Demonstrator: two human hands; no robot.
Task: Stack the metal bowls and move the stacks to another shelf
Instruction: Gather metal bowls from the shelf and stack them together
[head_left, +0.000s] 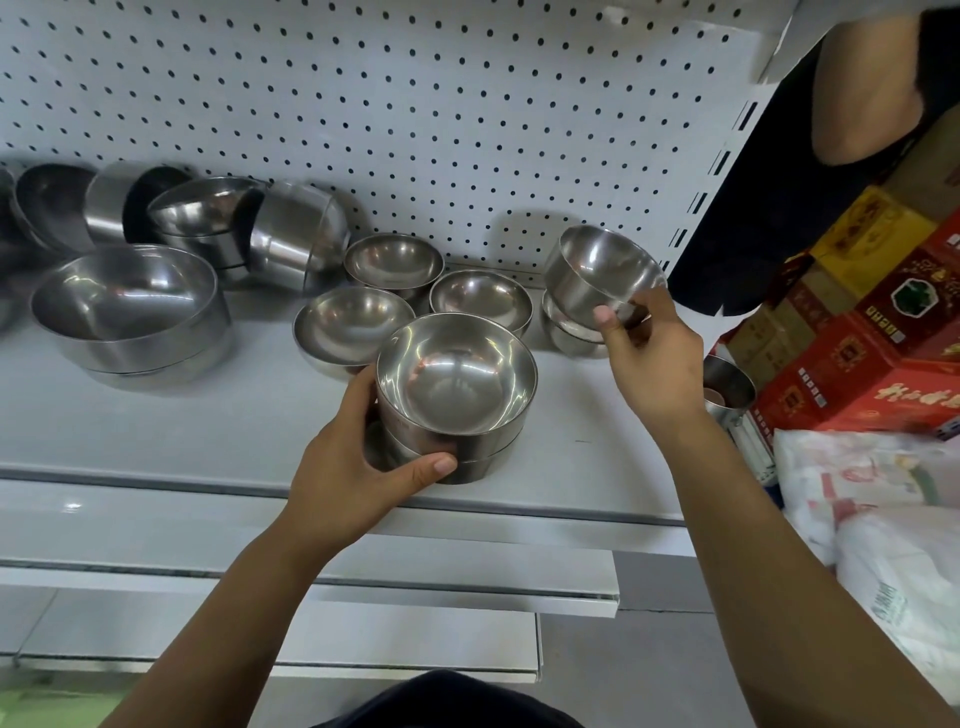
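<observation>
My left hand (358, 467) grips a short stack of metal bowls (457, 384) near the front of the grey shelf (208, 415). My right hand (649, 353) holds a single small metal bowl (597, 275) tilted in the air, just above another bowl (566, 332) standing at the shelf's right end. Three loose small bowls stand behind the stack, one of them (353, 325) touching it on the left. A larger stack of bowls (130, 306) stands at the left.
More bowls (218, 218), some tipped on their sides, lie along the white pegboard back wall (415, 104). Red cartons (857, 374), a metal cup (727, 389) and white plastic bags (883, 545) crowd the right side. Lower shelves (311, 571) project below.
</observation>
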